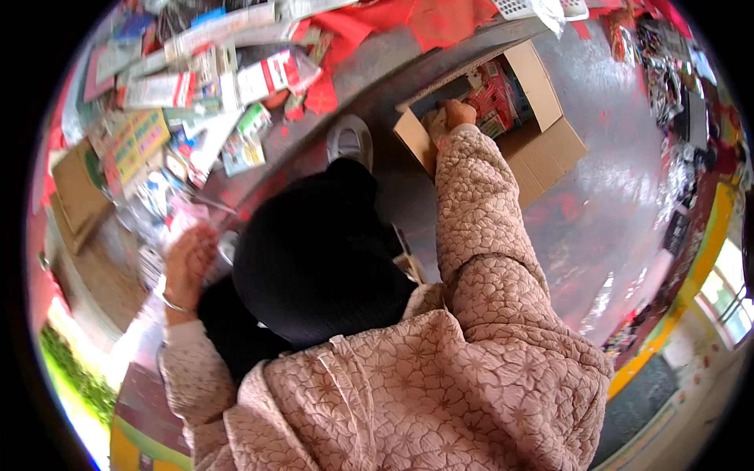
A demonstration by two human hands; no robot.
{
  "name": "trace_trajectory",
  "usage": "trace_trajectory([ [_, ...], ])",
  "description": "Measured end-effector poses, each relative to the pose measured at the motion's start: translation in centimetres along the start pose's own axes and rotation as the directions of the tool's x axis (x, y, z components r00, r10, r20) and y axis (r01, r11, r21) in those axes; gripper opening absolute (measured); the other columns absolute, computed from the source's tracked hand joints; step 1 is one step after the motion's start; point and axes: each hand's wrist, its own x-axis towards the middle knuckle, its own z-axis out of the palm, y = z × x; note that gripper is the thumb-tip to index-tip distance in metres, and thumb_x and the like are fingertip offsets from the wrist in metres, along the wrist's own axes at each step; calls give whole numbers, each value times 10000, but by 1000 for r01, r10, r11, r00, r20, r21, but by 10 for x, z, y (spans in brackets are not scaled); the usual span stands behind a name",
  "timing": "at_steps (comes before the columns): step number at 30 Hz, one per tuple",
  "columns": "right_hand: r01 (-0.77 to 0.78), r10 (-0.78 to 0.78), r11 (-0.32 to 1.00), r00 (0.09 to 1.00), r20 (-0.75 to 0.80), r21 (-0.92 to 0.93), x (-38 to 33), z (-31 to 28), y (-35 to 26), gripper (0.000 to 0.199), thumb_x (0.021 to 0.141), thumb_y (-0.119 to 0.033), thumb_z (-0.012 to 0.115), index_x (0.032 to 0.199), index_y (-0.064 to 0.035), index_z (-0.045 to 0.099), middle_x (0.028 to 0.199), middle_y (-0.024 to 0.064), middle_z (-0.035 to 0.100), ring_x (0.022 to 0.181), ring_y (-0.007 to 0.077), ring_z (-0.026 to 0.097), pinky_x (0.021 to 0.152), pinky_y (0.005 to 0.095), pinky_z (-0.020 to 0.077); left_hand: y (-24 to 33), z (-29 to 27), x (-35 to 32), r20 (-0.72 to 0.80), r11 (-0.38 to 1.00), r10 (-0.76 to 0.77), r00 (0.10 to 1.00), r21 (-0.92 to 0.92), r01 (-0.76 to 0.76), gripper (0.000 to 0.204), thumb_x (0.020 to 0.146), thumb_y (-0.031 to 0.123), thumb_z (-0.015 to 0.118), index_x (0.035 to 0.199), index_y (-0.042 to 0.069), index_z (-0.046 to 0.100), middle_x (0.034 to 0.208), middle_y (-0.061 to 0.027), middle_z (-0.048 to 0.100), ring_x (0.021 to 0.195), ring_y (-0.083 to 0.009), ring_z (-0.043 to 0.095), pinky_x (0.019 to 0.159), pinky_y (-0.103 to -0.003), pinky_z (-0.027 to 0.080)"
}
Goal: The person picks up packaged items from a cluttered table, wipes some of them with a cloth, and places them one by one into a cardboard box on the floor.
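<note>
My right hand (454, 115) reaches down into an open cardboard box (550, 149) on the floor, fingers closed on a pale packet (434, 123) by the box's left wall. Red and white packages (493, 98) fill the box beside it. My left hand (188, 263), with a thin bangle on the wrist, lies on a heap of clear-wrapped packets (169, 216) on the low counter at left; whether it grips one is hidden. Both sleeves are pink and quilted. My black-trousered knee (318, 259) and grey shoe (349, 141) sit between the hands.
The counter (369, 71) at the upper left is crowded with boxed goods, cards and packets (196, 78). A brown carton (75, 196) stands at the far left. Red paper (440, 20) lies at the top. Shiny grey floor (620, 173) spreads right, with hanging goods (667, 71) along its edge.
</note>
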Motion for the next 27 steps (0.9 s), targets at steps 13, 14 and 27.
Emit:
trace_trajectory([
  [13, -196, 224, 962, 964, -143, 188, -63, -23, -74, 337, 702, -229, 598, 864, 67, 619, 950, 251, 600, 908, 367, 587, 772, 410, 478, 13, 20, -12, 34, 998, 9, 999, 55, -11, 383, 868, 292, 469, 1143, 27, 496, 1037, -82, 577, 911, -138, 543, 804, -244, 417],
  [14, -137, 145, 988, 980, -139, 64, -63, -24, -82, 351, 694, -237, 609, 862, 72, 617, 956, 252, 598, 911, 367, 586, 773, 409, 477, 12, 22, -13, 18, 998, 16, 1000, 65, -17, 383, 864, 299, 468, 1132, 28, 503, 1031, -85, 581, 907, -139, 546, 803, -249, 418],
  [27, 621, -604, 641, 771, 203, -451, -45, -33, -27, 259, 722, -105, 606, 978, -125, 641, 868, 117, 636, 825, 257, 610, 715, 327, 467, 9, 23, -10, 59, 999, 0, 998, 52, -3, 376, 860, 292, 468, 1113, 16, 504, 1028, -98, 580, 891, -152, 549, 788, -261, 429],
])
